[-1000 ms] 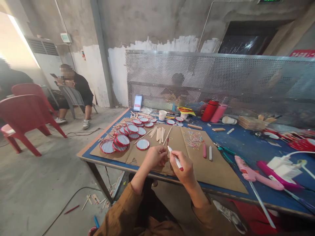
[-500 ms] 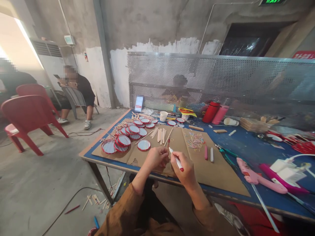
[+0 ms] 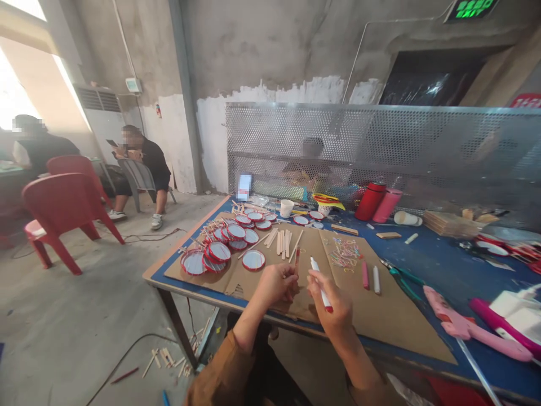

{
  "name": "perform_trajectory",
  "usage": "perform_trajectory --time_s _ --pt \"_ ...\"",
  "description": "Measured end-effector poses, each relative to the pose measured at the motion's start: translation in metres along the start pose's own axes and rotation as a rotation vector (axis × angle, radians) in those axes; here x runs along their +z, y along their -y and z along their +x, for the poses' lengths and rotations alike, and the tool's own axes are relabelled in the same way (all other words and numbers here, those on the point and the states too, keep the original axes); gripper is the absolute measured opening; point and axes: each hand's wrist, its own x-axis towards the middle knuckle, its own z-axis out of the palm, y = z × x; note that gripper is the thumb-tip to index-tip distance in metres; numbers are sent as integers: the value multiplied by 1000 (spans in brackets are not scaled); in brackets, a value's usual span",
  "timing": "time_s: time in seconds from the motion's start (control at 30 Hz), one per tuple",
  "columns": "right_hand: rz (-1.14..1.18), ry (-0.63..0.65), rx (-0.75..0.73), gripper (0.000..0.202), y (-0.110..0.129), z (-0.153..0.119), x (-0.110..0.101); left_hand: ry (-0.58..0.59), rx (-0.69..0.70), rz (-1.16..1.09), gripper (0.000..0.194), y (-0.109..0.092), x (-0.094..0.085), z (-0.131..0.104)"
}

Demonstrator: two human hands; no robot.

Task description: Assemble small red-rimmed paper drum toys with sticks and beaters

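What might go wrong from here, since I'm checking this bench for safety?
The marker in the right hand points its seemingly uncapped tip near the stick in the left hand, so a slip could ink the fingers. The pink glue gun lies by the table's near edge with its clear rod jutting over; a sleeve might catch it. The overlapping red-rimmed discs could slide if bumped.
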Motion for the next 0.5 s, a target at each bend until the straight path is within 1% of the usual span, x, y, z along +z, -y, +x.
perform_trajectory --time_s 0.07,0.17,0.23,0.3,0.37,0.43,0.5 --pt "-1 3 -24 15 -1 1 -2 -24 -24 22 16 0 1 0" --pt "15 -22 -57 17 -8 -4 1 -56 -28 126 16 1 1 2" --pt "73 -31 -28 19 -11 -6 4 -63 -19 184 17 1 0 3" --pt "167 -24 60 19 -9 -4 4 -74 -16 222 18 0 0 3" --pt "297 -14 193 19 1 7 -2 -88 -16 247 19 -2 -1 2" --pt "442 4 342 17 17 25 -16 -107 -10 265 19 -4 -1 0" --pt "555 38 412 18 32 42 -35 -111 -8 275 19 -6 -1 -1"
